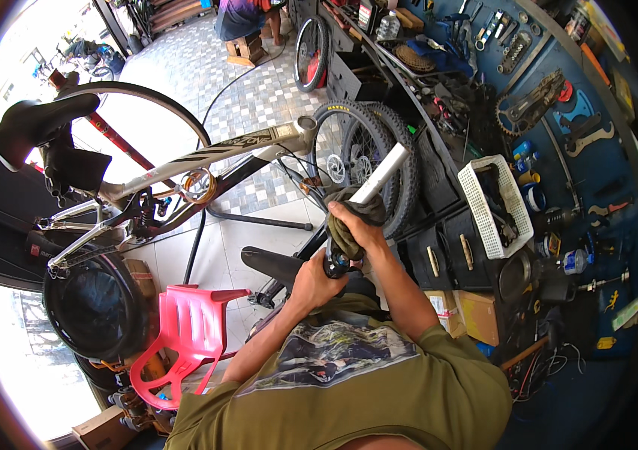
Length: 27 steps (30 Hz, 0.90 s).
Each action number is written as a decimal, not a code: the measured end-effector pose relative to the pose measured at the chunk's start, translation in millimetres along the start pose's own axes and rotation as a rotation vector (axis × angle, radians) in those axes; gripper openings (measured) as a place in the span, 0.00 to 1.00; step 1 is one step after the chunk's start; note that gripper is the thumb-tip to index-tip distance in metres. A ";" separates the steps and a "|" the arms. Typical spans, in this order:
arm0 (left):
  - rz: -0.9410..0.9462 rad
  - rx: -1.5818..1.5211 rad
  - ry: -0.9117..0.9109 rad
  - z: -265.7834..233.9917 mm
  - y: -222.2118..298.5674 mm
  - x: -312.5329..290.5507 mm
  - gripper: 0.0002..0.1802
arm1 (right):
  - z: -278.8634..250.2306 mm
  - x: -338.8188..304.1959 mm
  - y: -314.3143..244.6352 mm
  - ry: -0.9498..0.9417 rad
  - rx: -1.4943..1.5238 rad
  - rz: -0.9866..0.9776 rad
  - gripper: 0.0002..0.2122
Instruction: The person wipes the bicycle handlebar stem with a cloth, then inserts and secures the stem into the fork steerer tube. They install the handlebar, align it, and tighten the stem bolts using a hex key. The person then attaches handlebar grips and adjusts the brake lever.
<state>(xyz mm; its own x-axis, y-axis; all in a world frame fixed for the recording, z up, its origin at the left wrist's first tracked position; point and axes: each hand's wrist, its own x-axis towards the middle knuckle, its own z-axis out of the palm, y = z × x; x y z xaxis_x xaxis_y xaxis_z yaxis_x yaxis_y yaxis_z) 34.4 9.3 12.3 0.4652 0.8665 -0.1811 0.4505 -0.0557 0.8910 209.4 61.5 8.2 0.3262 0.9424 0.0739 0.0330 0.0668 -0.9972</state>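
In front of my body I hold what looks like a bicycle fork, its pale steerer tube [383, 174] slanting up to the right. My right hand [359, 229] is closed round a dark green rag [344, 234] wrapped about the base of that tube. Just below, my left hand [314, 282] grips the black crown part of the fork [336, 264]. A long black rounded piece [270, 264] sticks out left of my left hand; whether it belongs to the fork I cannot tell. My arms and shirt hide the lower end.
At left a grey bicycle frame [184, 166] with a black saddle [34, 131] is held up on a stand. A pink plastic chair [193, 322] is beside black tyres [94, 307]. Wheels [364, 150], a tool-covered bench with a white basket [495, 206], and a seated person [248, 19] are beyond.
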 end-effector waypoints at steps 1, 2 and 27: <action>0.030 -0.026 0.006 0.8 0.3 0.3 0.23 | -2.6 2.0 -5.1 0.018 -0.029 -0.023 0.06; 0.043 -0.032 0.004 1.6 0.6 0.7 0.23 | -5.3 4.5 -11.0 0.036 -0.057 -0.045 0.05; -0.168 0.066 -0.232 37.3 -31.1 55.7 0.24 | -162.9 100.8 16.3 0.378 0.365 0.211 0.30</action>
<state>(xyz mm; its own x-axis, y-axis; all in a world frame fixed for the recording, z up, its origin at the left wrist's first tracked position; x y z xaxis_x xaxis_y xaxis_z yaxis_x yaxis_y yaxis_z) 74.6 40.8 -41.0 0.5380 0.7302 -0.4212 0.5810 0.0409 0.8129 396.7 104.2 0.9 0.6083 0.7690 -0.1964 -0.3765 0.0617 -0.9244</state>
